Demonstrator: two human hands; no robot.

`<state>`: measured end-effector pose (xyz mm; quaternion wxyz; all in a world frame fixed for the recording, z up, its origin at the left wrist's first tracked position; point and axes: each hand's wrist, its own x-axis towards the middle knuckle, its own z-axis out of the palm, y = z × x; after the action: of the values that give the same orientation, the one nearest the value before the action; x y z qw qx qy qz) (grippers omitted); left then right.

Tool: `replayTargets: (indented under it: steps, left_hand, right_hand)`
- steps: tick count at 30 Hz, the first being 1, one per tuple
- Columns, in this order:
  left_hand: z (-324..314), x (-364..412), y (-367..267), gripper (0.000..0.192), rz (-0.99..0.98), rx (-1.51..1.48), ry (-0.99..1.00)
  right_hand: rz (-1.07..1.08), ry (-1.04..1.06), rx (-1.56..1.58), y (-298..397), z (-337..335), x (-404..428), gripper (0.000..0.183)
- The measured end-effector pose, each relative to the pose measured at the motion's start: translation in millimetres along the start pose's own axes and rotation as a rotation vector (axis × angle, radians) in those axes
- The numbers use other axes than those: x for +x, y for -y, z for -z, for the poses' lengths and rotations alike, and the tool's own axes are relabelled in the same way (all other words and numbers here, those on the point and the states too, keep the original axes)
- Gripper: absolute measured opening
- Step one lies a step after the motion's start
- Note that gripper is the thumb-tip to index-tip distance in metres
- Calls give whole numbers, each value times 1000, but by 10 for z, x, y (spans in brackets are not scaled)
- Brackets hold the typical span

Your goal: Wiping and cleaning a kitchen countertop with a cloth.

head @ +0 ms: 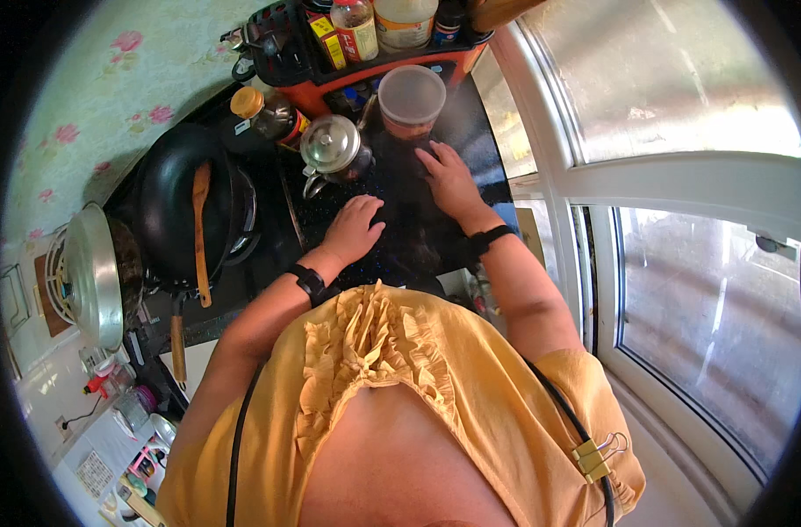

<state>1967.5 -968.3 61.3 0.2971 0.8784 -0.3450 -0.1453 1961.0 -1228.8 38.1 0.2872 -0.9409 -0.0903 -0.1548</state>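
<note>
My left hand [355, 229] is over the black countertop [400, 247] with its fingers apart and nothing in it. Up and to the right, my right hand [449, 179] holds nothing; its fingertips are just below a lidded clear plastic tub [411, 99]. Whether they touch the tub, I cannot tell. A small pot with a metal lid [331, 145] and a metal handle stands between the tub and a dark sauce bottle with an orange cap [268, 115].
At the left, a black wok [170, 204] holds a wooden spatula [201, 230], beside a large metal-lidded pot [97, 277]. An orange and black rack [295, 92] with jars stands at the back. A white-framed window [558, 132] borders the right side.
</note>
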Motion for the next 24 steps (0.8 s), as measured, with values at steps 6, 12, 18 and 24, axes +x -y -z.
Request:
replayTargets:
  steps: [6,12,18,24]
  left_hand:
    - [-141,-117,70,63,-75,177,50]
    - [-190,-54,184,67,-127,230,93]
    - [-195,-139,243,67,-117,218,70]
    - [-201,-121,213,67,-124,233,88]
  right_hand:
    - [-58,-30,-120,-724,-12,336,41]
    - [-226,-255,-299,-1193,-160,949,30]
    - [67,-44,-121,-481,-177,198,33]
    - [-169,-92,-193,-873,49,260,40]
